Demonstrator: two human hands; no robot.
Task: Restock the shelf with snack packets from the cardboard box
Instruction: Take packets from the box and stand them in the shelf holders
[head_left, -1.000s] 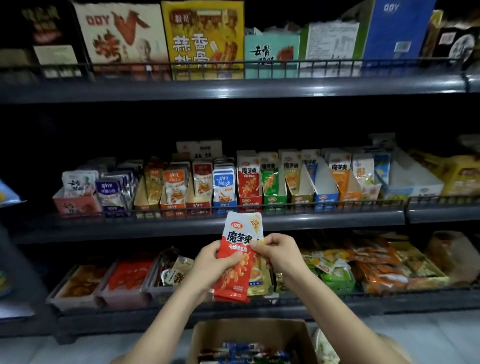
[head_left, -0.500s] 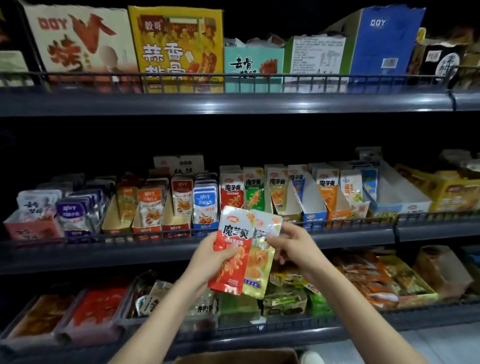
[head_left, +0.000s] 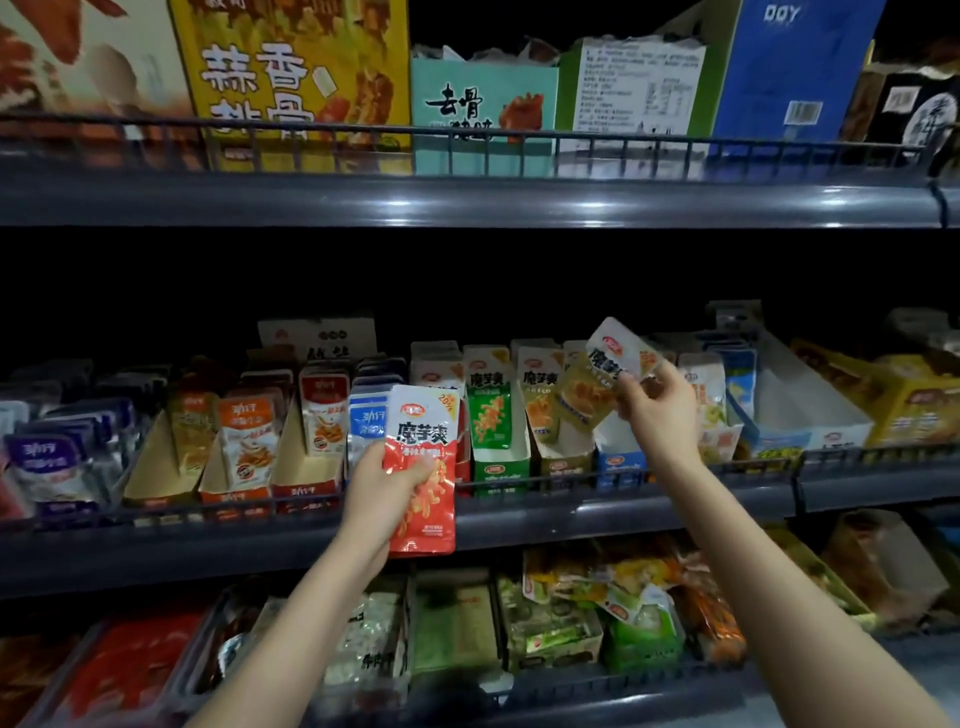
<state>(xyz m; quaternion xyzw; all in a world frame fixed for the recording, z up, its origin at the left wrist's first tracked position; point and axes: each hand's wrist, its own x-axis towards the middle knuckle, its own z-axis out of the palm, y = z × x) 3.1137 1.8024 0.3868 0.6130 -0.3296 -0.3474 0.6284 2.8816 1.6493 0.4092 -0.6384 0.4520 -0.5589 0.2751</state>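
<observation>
**Hands move apart, yellow packet goes up**

Half a second ago both hands were close together, with the two packets side by side. Now they are apart. The left hand (head_left: 379, 499) grips the red packet (head_left: 422, 457) by its side, upright, in front of the front edge of the middle shelf (head_left: 571, 514). The right hand (head_left: 657, 410) is higher now and more to the right. It pinches the yellow packet (head_left: 597, 382) near its white end, tilted, over the row of small boxes (head_left: 501, 465) along that front edge.
</observation>
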